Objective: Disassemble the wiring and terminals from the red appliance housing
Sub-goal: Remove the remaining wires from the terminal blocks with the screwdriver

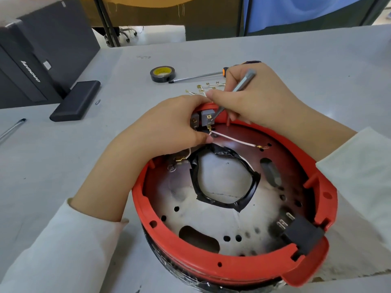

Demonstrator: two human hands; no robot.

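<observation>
The only word I can read is "lenovo", white on the dark computer case to my left.

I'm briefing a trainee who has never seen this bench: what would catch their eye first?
The round red appliance housing dominates the foreground, a black-taped hole at its centre. At its far rim, the left hand pinches a white wire while the right hand works a grey metal tool at a terminal block.

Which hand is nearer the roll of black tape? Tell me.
Right. The right hand, gripping a grey tool, sits just right of and below the tape roll. The left hand grips the grey terminal block farther down.
</observation>
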